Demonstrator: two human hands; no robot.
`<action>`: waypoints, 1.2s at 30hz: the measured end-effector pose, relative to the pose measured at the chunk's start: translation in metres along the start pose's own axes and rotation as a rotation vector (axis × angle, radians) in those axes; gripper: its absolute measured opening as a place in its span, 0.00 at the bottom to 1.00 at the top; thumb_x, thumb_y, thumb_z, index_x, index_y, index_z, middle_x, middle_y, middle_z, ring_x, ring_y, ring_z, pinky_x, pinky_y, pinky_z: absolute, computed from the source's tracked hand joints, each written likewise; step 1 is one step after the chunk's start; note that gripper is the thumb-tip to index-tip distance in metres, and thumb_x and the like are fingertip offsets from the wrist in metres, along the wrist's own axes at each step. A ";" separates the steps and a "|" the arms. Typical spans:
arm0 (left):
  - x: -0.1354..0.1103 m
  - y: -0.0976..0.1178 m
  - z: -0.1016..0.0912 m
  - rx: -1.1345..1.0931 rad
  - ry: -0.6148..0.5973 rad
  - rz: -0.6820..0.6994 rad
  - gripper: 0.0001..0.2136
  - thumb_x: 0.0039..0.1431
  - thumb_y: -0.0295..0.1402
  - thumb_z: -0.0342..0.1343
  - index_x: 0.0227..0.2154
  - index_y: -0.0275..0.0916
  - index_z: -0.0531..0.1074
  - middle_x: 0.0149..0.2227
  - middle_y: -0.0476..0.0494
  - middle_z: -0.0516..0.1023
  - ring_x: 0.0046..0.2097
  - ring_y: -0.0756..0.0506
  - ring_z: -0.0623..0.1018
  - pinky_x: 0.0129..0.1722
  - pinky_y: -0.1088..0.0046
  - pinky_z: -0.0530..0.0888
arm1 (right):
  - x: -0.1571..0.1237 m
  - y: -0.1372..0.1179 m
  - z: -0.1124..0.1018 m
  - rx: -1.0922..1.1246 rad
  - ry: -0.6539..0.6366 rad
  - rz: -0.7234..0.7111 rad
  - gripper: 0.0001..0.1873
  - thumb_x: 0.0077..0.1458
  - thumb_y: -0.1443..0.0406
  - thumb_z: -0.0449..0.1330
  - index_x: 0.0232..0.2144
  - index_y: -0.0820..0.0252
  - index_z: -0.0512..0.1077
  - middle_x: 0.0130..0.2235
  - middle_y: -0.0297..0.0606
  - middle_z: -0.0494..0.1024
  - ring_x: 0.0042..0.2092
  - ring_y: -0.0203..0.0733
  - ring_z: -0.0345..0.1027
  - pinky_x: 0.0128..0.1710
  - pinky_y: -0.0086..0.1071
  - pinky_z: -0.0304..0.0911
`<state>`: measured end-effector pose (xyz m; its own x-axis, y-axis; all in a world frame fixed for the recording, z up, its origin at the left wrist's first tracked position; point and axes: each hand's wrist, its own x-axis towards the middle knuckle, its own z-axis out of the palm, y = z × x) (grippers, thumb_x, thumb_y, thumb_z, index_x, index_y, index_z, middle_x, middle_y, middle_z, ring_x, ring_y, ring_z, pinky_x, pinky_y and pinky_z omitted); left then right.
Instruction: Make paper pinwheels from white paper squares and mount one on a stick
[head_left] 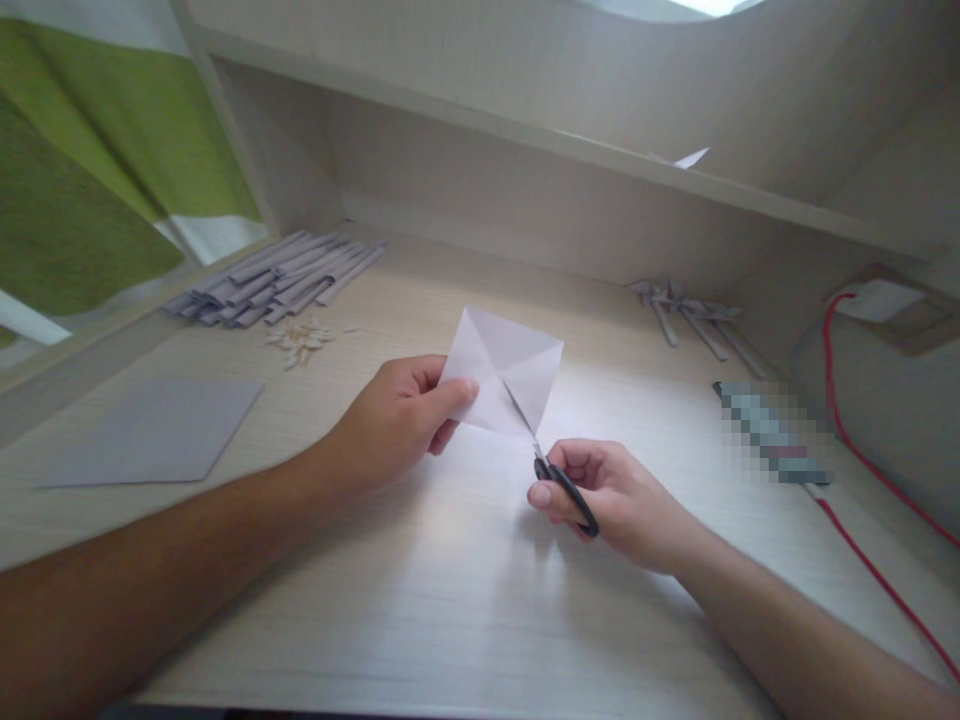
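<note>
A small square of white paper [476, 350], creased corner to corner, is held above the desk. My left hand [412, 405] pinches its left edge, thumb on top and fingers beneath. In my right hand [600, 490] is a pair of scissors [570, 493] with black handles. The blades lie along the crease from the lower right corner, their tip near the paper's middle. Part of the handle is hidden by my right fingers.
Rolled paper sticks [277, 280] are piled at the back left beside small pale slivers [298, 340]. A stack of paper [154, 430] lies at left. Paper pinwheels [686, 305], a pixelated phone-like object [776, 432] and a red cable [885, 580] are at right. A shelf [487, 115] overhangs the back.
</note>
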<state>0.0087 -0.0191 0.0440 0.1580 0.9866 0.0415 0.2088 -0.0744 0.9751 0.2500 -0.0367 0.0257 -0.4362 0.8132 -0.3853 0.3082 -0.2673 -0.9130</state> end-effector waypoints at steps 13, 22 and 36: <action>0.000 0.000 0.000 -0.029 0.008 -0.008 0.15 0.60 0.37 0.55 0.19 0.40 0.65 0.16 0.52 0.67 0.21 0.50 0.65 0.24 0.72 0.61 | 0.000 0.000 0.000 0.000 0.010 -0.032 0.25 0.47 0.51 0.76 0.23 0.59 0.67 0.20 0.27 0.67 0.21 0.30 0.53 0.21 0.29 0.43; 0.001 -0.002 0.000 -0.014 0.010 0.009 0.15 0.60 0.38 0.55 0.20 0.39 0.66 0.16 0.52 0.67 0.21 0.50 0.66 0.24 0.72 0.62 | 0.002 0.002 -0.001 -0.005 0.019 -0.028 0.25 0.47 0.51 0.76 0.24 0.59 0.68 0.20 0.27 0.67 0.21 0.30 0.54 0.21 0.29 0.43; 0.016 -0.010 -0.016 -0.207 0.331 0.062 0.10 0.57 0.34 0.60 0.22 0.40 0.69 0.19 0.52 0.68 0.21 0.51 0.66 0.20 0.74 0.62 | 0.005 -0.004 -0.018 -0.195 0.105 -0.037 0.23 0.50 0.50 0.74 0.27 0.61 0.71 0.23 0.28 0.68 0.25 0.31 0.57 0.24 0.29 0.48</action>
<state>-0.0060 -0.0007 0.0387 -0.1621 0.9772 0.1369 0.0043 -0.1381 0.9904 0.2617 -0.0225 0.0301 -0.3632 0.8727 -0.3264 0.4553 -0.1394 -0.8793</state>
